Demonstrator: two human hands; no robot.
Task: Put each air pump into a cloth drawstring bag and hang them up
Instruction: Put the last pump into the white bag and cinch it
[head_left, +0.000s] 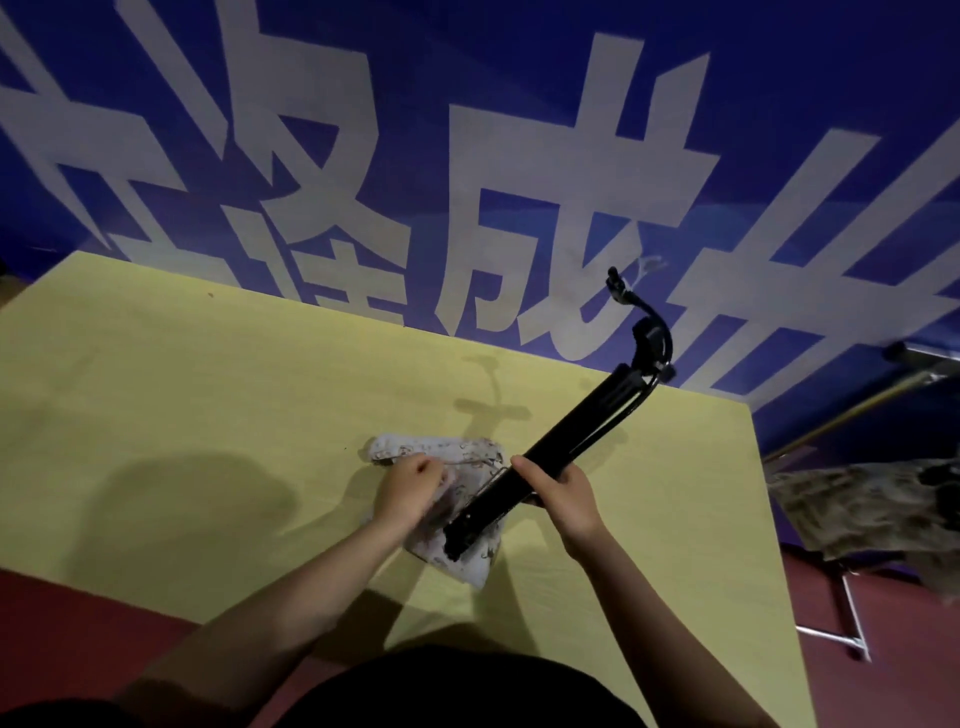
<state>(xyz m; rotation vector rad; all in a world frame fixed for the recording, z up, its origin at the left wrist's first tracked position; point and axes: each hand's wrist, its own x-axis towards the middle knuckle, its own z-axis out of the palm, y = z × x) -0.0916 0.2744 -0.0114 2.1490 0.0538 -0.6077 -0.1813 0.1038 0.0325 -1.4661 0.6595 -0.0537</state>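
Note:
A long black air pump (582, 421) slants above the yellow table (182, 405), its hose end raised toward the far right and its lower end down over a white patterned cloth drawstring bag (467, 558). My right hand (558, 496) grips the pump's barrel near the lower half. My left hand (408, 491) holds the bag's cloth, which lies crumpled on the table under both hands. Whether the pump's tip is inside the bag's mouth is hidden.
A blue banner with big white characters (519, 171) hangs behind the table. To the right stands a metal rack (852, 613) with patterned cloth bags (872, 514) hanging on it. Red floor (67, 623) shows at the left.

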